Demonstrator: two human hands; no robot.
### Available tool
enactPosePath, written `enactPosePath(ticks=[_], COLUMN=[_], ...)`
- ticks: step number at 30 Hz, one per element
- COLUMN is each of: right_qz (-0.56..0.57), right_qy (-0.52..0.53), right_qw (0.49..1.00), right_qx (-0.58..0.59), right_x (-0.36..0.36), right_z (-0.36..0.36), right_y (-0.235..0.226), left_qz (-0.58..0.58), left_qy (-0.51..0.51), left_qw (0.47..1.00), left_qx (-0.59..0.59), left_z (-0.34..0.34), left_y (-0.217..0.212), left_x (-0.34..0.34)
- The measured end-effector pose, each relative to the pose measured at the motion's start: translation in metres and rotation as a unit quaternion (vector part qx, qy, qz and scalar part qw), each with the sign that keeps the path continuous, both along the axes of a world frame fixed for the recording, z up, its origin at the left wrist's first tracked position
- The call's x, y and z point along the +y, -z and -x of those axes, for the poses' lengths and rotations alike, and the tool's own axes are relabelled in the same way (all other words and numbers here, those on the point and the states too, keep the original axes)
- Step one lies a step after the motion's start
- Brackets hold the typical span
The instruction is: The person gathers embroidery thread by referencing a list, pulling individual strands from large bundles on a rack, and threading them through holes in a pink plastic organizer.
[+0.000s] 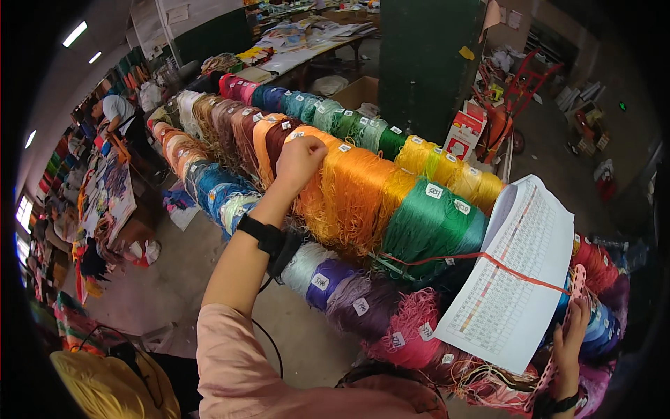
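Long rows of coloured thread hanks lie over bars in front of me, tagged with small white labels. My left hand (301,165) reaches across to the orange hanks (359,188), its fingers curled closed at their top; what is in them is hidden. At the lower right, my right hand (571,342) closes round a pink strip with holes (546,380), beside a printed chart of paper sheets (506,272). A red cord (520,276) runs across the chart. Left of it hang green hanks (429,216).
Purple (352,297) and pink hanks (412,321) hang on the near row. A person (118,115) stands by a thread-covered table at the left. Someone in a yellow top (105,384) is at the lower left. A green pillar (426,70) and red hand truck (520,87) stand beyond.
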State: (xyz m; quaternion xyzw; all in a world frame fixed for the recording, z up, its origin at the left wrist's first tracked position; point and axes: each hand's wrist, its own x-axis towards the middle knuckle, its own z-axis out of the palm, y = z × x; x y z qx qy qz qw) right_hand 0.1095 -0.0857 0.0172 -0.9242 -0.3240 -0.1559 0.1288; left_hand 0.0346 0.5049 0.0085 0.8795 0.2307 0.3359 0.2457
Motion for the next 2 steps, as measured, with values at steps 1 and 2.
enactPosePath(ticks=[1, 2], right_qz=[0.000, 0.000], right_qy=[0.000, 0.002], right_qw=[1.000, 1.000], right_qx=[-0.001, -0.001], right_x=[-0.0004, -0.0020], right_z=[0.0003, 0.0017], right_y=[-0.0007, -0.0007], left_qz=[-0.005, -0.006], left_qy=[0.005, 0.007], left_qw=[0.998, 0.998], left_qx=[0.055, 0.055], left_z=[-0.0025, -0.0038], left_y=[-0.0013, -0.0019], left_x=[0.0007, -0.0005])
